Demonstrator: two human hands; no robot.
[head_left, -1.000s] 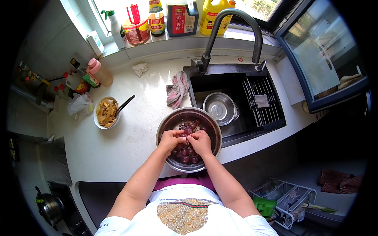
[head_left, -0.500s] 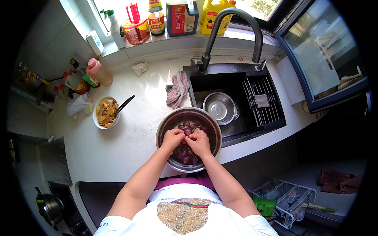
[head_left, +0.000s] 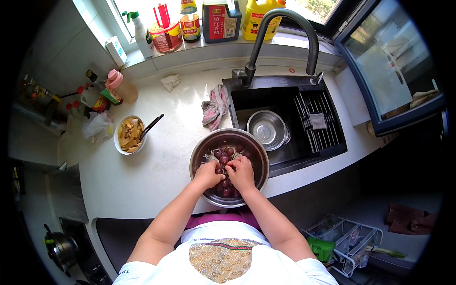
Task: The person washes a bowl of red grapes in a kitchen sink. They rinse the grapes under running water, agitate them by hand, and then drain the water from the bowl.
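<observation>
The large steel bowl (head_left: 229, 167) sits on the white counter (head_left: 142, 175) at its front edge, touching the left rim of the black sink (head_left: 285, 128), probably so water can be tipped out without carrying it far. Both hands are down inside the bowl among dark red grapes (head_left: 228, 154) lying in water: the left hand (head_left: 207, 175) and right hand (head_left: 241, 173) meet near the bowl's middle, fingers curled narrowly around a few grapes between them, likely rubbing or pulling fruit free; how firmly they pinch I cannot tell. A smaller steel bowl (head_left: 267, 129) rests in the sink just right of the large bowl, within easy reach. A crumpled cloth (head_left: 216, 105) hangs over the sink's left edge behind the bowl. Farther left of the bowl stands a white dish of pale food (head_left: 129, 135) with a dark utensil leaning in it.
</observation>
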